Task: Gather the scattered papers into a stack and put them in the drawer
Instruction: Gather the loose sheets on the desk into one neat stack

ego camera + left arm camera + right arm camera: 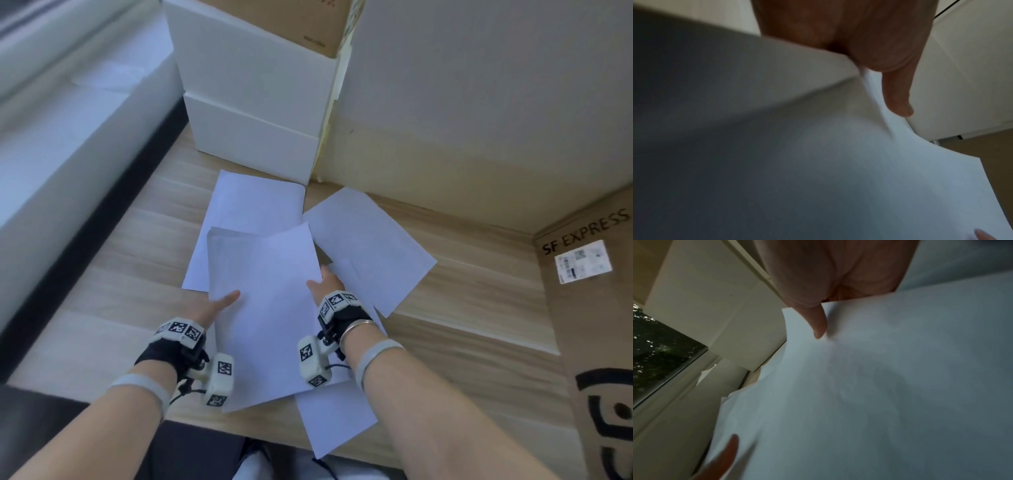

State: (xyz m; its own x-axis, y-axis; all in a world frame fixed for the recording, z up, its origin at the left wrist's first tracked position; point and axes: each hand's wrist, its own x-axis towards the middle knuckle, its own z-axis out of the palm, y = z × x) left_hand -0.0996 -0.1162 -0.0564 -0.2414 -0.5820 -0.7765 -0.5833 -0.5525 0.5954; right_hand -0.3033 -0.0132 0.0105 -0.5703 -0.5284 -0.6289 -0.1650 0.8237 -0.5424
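I hold a thin stack of white papers (263,308) over the wooden table (479,301), one hand at each side edge. My left hand (222,301) pinches the left edge with its thumb (898,100) on top. My right hand (322,281) pinches the right edge, thumb (818,324) pressed on the top sheet (879,386). The fingers of both hands are hidden under the paper. One loose sheet (253,205) lies behind the stack. Another sheet (370,246) lies to the right, and a third (335,421) overhangs the near table edge. No drawer is in view.
Two stacked white boxes (260,113) with a brown carton (301,20) on top stand at the back. A large pale panel (479,102) rises beside them. An SF Express cardboard box (596,308) borders the right. A white ledge (68,154) runs along the left.
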